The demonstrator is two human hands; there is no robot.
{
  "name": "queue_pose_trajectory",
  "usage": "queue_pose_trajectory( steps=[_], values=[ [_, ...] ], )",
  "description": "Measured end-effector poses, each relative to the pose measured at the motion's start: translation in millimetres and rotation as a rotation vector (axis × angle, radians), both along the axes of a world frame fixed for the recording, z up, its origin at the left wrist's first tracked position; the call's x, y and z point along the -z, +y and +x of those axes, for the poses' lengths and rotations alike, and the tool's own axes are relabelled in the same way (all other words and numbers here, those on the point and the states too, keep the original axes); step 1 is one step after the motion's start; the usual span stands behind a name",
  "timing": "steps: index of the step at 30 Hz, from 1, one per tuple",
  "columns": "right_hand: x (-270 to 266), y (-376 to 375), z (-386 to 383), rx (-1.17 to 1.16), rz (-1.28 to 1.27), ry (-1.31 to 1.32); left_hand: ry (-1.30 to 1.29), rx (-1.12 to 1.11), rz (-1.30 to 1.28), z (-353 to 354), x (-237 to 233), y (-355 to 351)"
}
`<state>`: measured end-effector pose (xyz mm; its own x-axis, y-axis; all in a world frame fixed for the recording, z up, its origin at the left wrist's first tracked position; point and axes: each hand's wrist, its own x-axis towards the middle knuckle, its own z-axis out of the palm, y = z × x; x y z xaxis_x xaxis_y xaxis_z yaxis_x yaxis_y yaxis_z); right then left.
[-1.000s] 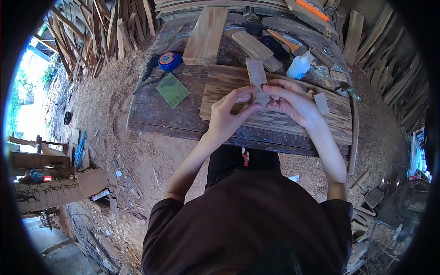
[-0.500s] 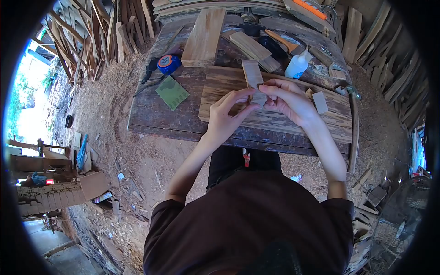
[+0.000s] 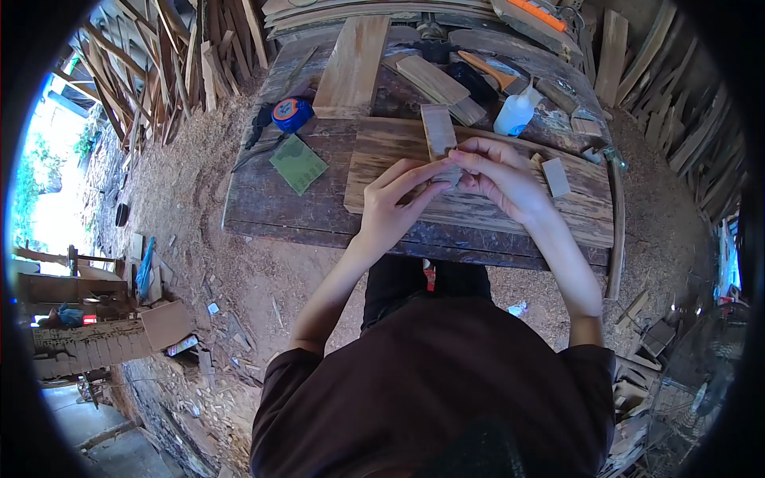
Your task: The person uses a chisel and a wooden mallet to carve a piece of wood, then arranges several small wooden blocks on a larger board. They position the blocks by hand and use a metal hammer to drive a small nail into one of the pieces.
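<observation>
Both the left hand (image 3: pixel 394 209) and right hand (image 3: pixel 502 177) pinch the wood strip's (image 3: pixel 440 137) near end, seemingly resting on the board (image 3: pixel 478 209).

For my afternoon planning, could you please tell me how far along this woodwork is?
Nothing looks joined yet. The left hand and right hand pinch the narrow pale wooden strip over the wide weathered board. Untouched: green sandpaper sheet, white glue bottle.

Cannot see near end of wood strip (image 3: pixel 438 131): covered by fingertips of left hand (image 3: pixel 394 209) and right hand (image 3: pixel 504 179). Cannot read print on glue bottle (image 3: pixel 514 117) or tape measure (image 3: pixel 292 112): too small. Cut by top edge: orange tool (image 3: pixel 542 14).
</observation>
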<state>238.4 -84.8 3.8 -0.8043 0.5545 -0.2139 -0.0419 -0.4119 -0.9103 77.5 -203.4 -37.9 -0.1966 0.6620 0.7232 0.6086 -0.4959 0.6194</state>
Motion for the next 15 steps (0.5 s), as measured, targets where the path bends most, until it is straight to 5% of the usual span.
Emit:
queue_pose_trajectory(
  steps=[15],
  values=[
    [3.5,-5.9,-2.4,0.035,-0.102,0.074,-0.04,0.007,-0.009,1.7,1.5,0.6]
  ],
)
